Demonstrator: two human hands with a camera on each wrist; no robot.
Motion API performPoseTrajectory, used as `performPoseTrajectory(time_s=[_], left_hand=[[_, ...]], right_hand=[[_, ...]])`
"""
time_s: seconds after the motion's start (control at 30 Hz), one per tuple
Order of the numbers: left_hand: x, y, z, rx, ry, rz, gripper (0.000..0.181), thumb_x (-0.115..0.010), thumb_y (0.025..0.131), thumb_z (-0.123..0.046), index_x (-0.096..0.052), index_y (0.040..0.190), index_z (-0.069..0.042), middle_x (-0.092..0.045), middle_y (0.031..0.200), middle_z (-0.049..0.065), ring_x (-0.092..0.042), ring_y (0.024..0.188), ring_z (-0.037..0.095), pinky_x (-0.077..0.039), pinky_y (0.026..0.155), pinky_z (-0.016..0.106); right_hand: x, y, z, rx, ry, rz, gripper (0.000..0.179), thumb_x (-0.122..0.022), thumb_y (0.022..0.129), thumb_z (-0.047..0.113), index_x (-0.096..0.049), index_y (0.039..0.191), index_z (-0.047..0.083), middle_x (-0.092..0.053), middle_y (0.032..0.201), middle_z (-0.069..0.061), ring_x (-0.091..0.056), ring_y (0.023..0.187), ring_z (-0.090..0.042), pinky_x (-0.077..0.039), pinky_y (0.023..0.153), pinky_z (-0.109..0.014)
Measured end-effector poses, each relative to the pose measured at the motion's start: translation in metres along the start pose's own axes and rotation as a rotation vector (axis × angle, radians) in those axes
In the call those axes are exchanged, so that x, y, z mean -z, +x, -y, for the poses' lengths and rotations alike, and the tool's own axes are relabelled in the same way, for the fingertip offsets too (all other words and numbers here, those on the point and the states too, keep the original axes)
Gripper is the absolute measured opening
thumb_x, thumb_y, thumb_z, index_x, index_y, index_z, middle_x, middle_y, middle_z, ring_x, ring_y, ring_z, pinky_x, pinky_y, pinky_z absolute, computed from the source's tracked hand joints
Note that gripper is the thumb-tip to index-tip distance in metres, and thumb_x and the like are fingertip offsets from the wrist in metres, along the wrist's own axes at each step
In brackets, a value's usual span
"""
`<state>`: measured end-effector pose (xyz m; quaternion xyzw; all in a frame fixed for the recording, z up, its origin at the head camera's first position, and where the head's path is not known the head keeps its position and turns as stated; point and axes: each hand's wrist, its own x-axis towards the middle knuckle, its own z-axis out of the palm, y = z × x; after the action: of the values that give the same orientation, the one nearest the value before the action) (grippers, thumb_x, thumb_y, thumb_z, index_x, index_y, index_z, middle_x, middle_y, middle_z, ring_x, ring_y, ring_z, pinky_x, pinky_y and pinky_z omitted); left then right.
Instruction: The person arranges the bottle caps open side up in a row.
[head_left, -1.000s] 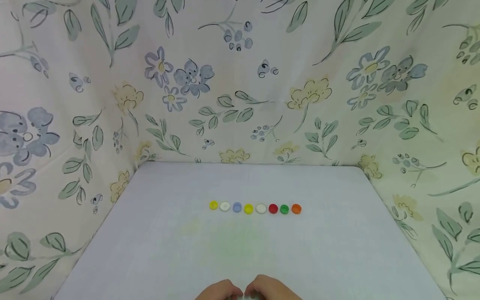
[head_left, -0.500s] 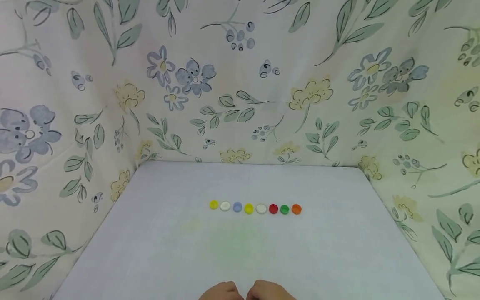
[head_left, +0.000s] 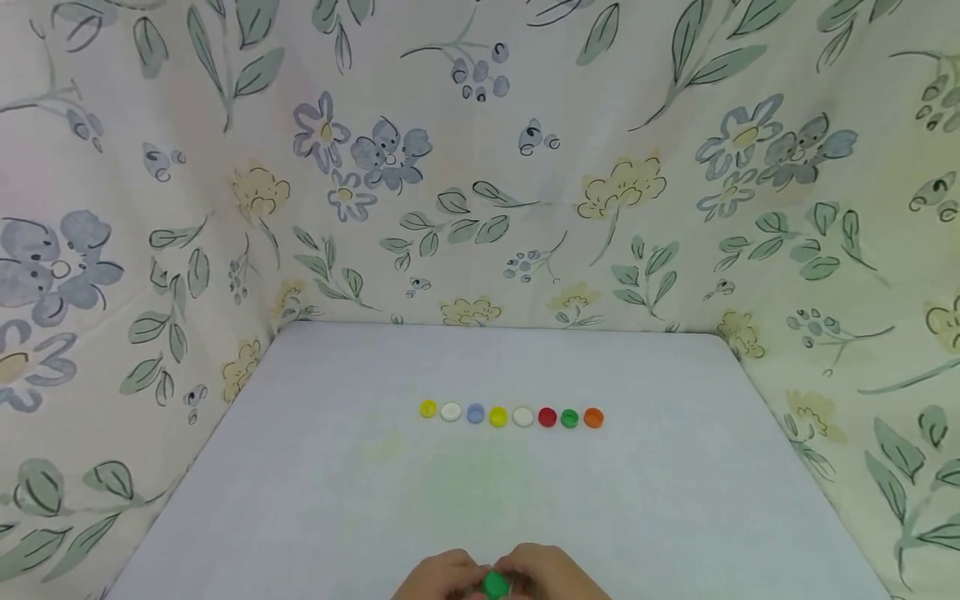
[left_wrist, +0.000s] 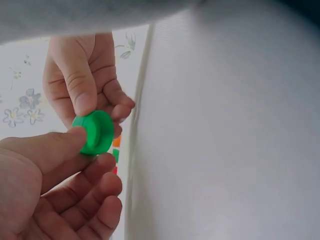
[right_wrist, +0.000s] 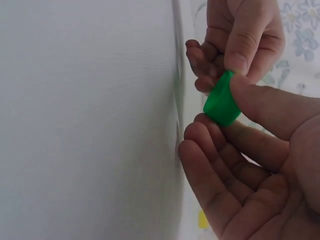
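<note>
A green bottle cap is held between both hands at the bottom edge of the head view. My left hand pinches one side of it between thumb and fingers, its other fingers loosely curled. Opposite, my right hand pinches the cap the same way. The left wrist view shows the cap's hollow side. Farther off on the table, a row of caps runs from a yellow cap at the left to an orange cap at the right.
Within the row lie white caps, a blue cap, a red cap and another green cap. The white table is bordered by a hanging floral cloth at the back and sides.
Both hands dip slightly lower, then rise again at the bottom of the head view. The green cap now shows between them. The row of caps stays in place.
</note>
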<state>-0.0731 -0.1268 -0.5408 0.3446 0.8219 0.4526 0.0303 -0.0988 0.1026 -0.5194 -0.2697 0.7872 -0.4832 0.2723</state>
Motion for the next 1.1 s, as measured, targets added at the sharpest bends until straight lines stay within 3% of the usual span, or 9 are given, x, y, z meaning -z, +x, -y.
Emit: performPoseTrajectory(time_s=[0.13,0.23,0.27,0.43,0.57,0.73,0.93,1.1], left_hand=[[0.003,0.003,-0.005,-0.039,-0.048,-0.099,0.024,-0.057,0.094,-0.014,-0.068,0.111,-0.002,-0.059,0.081,-0.007,-0.047,0.067,-0.007,-0.042,0.055,0.012],[0.003,0.004,-0.007,0.004,-0.095,-0.16,0.021,-0.056,0.095,-0.014,-0.07,0.109,-0.006,-0.058,0.078,-0.011,-0.046,0.064,-0.006,-0.043,0.052,0.015],[0.003,0.005,-0.007,0.012,-0.097,-0.189,0.021,-0.058,0.094,-0.014,-0.07,0.109,-0.006,-0.059,0.078,-0.01,-0.047,0.063,-0.006,-0.043,0.052,0.016],[0.007,0.012,-0.01,0.114,-0.12,-0.259,0.029,-0.061,0.092,-0.023,-0.069,0.112,-0.003,-0.064,0.08,-0.01,-0.053,0.065,-0.004,-0.048,0.056,0.02],[0.013,0.016,-0.01,0.184,-0.135,-0.274,0.031,-0.062,0.091,-0.026,-0.069,0.11,-0.004,-0.067,0.084,-0.007,-0.055,0.068,-0.001,-0.049,0.059,0.022],[0.025,0.021,-0.006,0.322,-0.172,-0.268,0.032,-0.062,0.09,-0.031,-0.069,0.111,-0.008,-0.067,0.087,-0.008,-0.061,0.077,0.003,-0.05,0.067,0.023],[0.042,0.026,0.0,0.419,-0.235,-0.267,0.028,-0.061,0.092,-0.029,-0.068,0.113,-0.011,-0.069,0.095,-0.005,-0.064,0.084,0.01,-0.052,0.068,0.025],[0.051,0.03,0.005,0.482,-0.242,-0.292,0.029,-0.06,0.092,-0.032,-0.069,0.11,-0.01,-0.069,0.09,-0.003,-0.064,0.08,0.015,-0.052,0.064,0.026]], right_hand=[[0.004,0.0,-0.005,0.091,0.075,0.04,0.023,-0.053,0.097,0.03,-0.066,0.113,0.022,-0.063,0.093,0.008,-0.059,0.078,-0.007,-0.05,0.067,-0.024],[0.005,0.001,-0.003,0.098,0.069,0.019,0.023,-0.05,0.098,0.032,-0.068,0.11,0.024,-0.063,0.093,0.007,-0.058,0.076,-0.007,-0.05,0.066,-0.024],[0.007,0.003,-0.003,0.126,0.018,-0.007,0.024,-0.05,0.097,0.033,-0.068,0.111,0.023,-0.063,0.093,0.009,-0.057,0.077,-0.005,-0.049,0.067,-0.023],[0.011,0.012,0.002,0.125,-0.034,-0.08,0.029,-0.052,0.096,0.034,-0.067,0.116,0.021,-0.065,0.098,0.015,-0.058,0.084,-0.002,-0.049,0.077,-0.023],[0.012,0.018,0.005,0.058,0.014,-0.12,0.026,-0.051,0.096,0.034,-0.067,0.113,0.021,-0.065,0.091,0.012,-0.058,0.082,-0.004,-0.049,0.076,-0.023],[0.01,0.034,0.01,0.021,0.011,-0.18,0.025,-0.049,0.098,0.035,-0.069,0.107,0.023,-0.062,0.077,0.009,-0.056,0.073,-0.005,-0.047,0.071,-0.023],[0.008,0.056,0.02,0.062,-0.027,-0.225,0.026,-0.045,0.099,0.036,-0.068,0.1,0.023,-0.056,0.066,0.008,-0.052,0.066,-0.006,-0.045,0.066,-0.023],[0.007,0.07,0.026,0.074,0.006,-0.258,0.025,-0.045,0.1,0.033,-0.067,0.103,0.022,-0.058,0.068,0.004,-0.054,0.065,-0.007,-0.047,0.064,-0.023]])
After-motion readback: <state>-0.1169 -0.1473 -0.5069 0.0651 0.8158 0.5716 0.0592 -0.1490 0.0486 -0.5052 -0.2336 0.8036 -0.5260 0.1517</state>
